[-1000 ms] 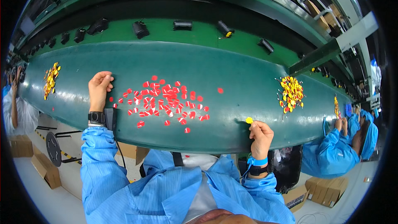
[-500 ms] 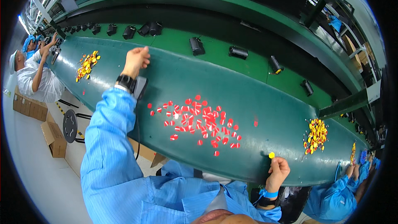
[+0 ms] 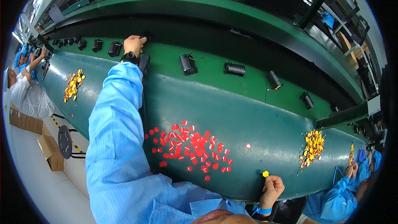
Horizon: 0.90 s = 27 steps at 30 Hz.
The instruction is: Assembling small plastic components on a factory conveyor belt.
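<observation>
My left hand reaches across the green table to the strip behind it. Its fingers are curled in at a dark shape against the black wall, and what they grip is hard to see. A dark wrist band and a small dark box sit at that wrist. Near the front edge, my right hand pinches a small yellow hexagonal piece between thumb and finger. Left of it, many small red discs with white marks lie scattered on the table.
Black cylindrical parts stand or lie in a row along the green strip. Piles of yellow and red pieces lie to the right and far left. Co-workers sit at both ends. A green post crosses on the right.
My left hand has moved away from me, from above the table's far edge to the strip with the black parts. The right hand still holds the yellow piece. The whole view has shifted.
</observation>
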Each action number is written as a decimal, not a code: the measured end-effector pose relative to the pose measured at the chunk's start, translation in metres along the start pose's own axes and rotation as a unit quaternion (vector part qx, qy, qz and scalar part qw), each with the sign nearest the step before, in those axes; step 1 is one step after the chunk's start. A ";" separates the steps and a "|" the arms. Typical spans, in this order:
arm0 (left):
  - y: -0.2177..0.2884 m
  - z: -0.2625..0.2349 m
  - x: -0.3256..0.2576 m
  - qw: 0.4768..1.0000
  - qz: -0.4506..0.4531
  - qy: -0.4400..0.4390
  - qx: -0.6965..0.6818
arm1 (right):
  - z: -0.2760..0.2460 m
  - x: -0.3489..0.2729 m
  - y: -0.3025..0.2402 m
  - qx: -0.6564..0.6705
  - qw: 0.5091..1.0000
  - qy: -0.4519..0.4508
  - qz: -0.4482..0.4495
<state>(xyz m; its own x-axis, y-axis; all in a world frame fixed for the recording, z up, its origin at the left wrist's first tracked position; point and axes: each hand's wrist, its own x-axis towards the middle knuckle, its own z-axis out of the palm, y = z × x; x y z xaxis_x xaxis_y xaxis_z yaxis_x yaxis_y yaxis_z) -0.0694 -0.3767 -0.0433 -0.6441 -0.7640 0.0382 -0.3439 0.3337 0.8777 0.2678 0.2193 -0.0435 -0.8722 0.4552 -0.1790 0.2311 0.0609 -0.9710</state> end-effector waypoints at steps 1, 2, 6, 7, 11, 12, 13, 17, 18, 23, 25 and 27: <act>0.008 -0.006 -0.012 0.994 -0.004 -0.066 -0.085 | -0.001 0.001 -0.001 0.004 1.000 -0.004 0.001; 0.023 -0.007 -0.026 0.976 -0.004 -0.135 -0.171 | -0.002 0.001 -0.002 0.005 1.000 0.000 0.004; 0.059 -0.030 -0.140 0.901 0.175 -0.307 -0.251 | -0.010 0.009 -0.004 0.033 0.998 -0.056 0.007; 0.067 -0.031 -0.171 0.875 0.207 -0.366 -0.242 | -0.010 0.009 -0.004 0.056 0.996 -0.064 -0.001; 0.082 -0.034 -0.302 0.792 0.235 -0.519 -0.219 | 0.003 -0.001 -0.014 0.284 0.939 -0.180 0.071; 0.079 -0.037 -0.326 0.781 0.196 -0.555 -0.211 | 0.012 -0.003 -0.025 0.306 0.924 -0.204 0.104; 0.074 -0.036 -0.350 0.774 0.189 -0.572 -0.196 | 0.017 -0.004 -0.034 0.305 0.913 -0.254 0.095; 0.054 -0.026 -0.422 0.733 0.174 -0.634 -0.173 | 0.031 -0.014 -0.053 0.354 0.870 -0.336 0.072; 0.053 -0.025 -0.437 0.726 0.169 -0.644 -0.174 | 0.026 -0.018 -0.054 0.342 0.872 -0.345 0.051; 0.049 -0.022 -0.487 0.717 0.241 -0.627 -0.187 | -0.005 -0.033 -0.046 0.263 0.913 -0.312 0.033; 0.044 -0.021 -0.499 0.722 0.214 -0.626 -0.202 | -0.012 -0.041 -0.041 0.240 0.927 -0.288 0.030; 0.036 -0.018 -0.508 0.717 0.105 -0.651 -0.227 | -0.016 -0.048 -0.036 0.218 0.940 -0.263 0.005</act>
<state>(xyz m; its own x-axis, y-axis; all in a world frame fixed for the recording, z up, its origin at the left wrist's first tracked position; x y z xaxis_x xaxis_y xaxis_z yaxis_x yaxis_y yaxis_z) 0.2574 0.0135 -0.0222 -0.8427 0.5377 -0.0264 -0.0784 -0.0741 0.9942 0.3083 0.2096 0.0022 -0.9898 -0.0562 -0.1308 0.1423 -0.3632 -0.9208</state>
